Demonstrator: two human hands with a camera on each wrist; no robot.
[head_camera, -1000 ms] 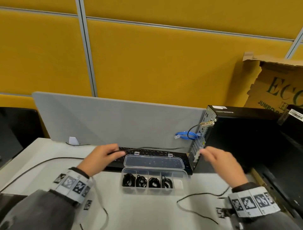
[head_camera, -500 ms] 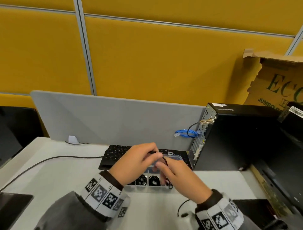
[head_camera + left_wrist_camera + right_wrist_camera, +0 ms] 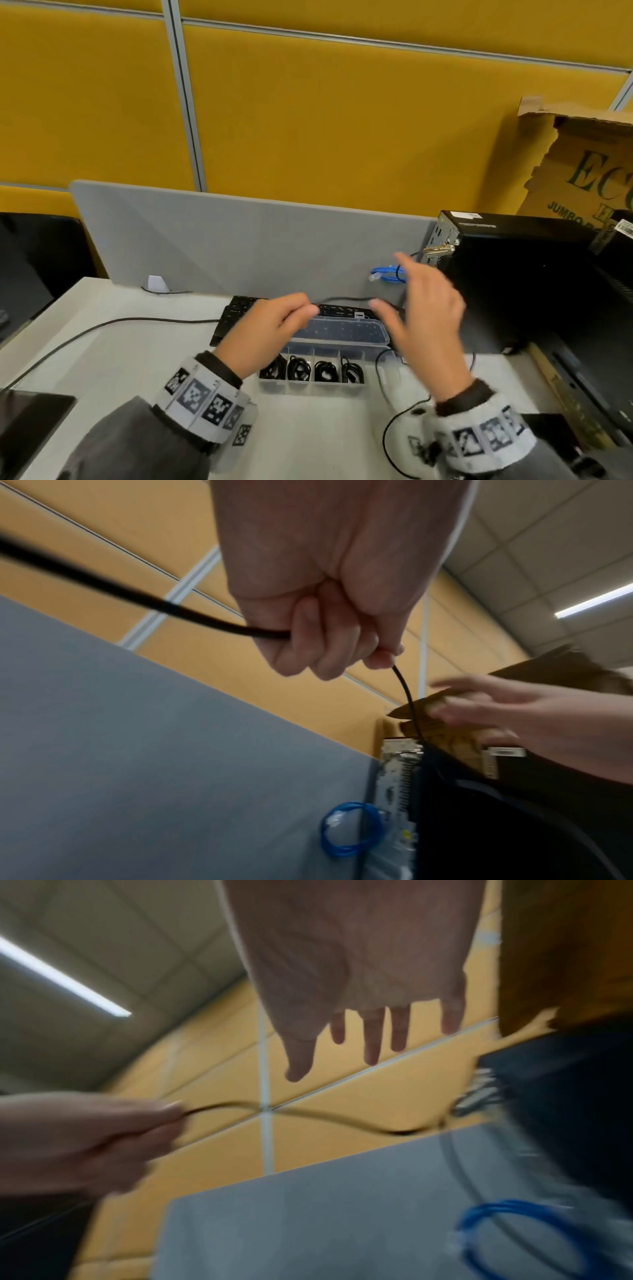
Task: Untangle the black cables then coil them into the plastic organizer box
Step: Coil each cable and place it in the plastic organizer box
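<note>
A clear plastic organizer box point(image 3: 329, 386) stands on the white desk with its lid point(image 3: 342, 332) open; several of its compartments hold coiled black cables point(image 3: 299, 368). My left hand point(image 3: 274, 322) hovers above the box's left end and grips a loose black cable point(image 3: 342, 299) point(image 3: 130, 599) in curled fingers point(image 3: 315, 653). From the fist the cable runs right, toward my right hand. My right hand point(image 3: 424, 308) point(image 3: 359, 1031) is raised above the box's right end with fingers spread, holding nothing. More of the black cable point(image 3: 388, 421) loops on the desk near my right wrist.
A black keyboard point(image 3: 239, 311) lies behind the box. A black computer tower point(image 3: 513, 281) stands at the right with a coiled blue cable point(image 3: 387, 275) beside it. A grey divider point(image 3: 239, 240) backs the desk. A torn cardboard box point(image 3: 582, 171) leans far right. Another black cord point(image 3: 102, 329) crosses the left desk.
The two hands were together over the box half a second ago; now they have drawn apart. The right hand has let go and lifted with fingers spread, while the left keeps the cable.
</note>
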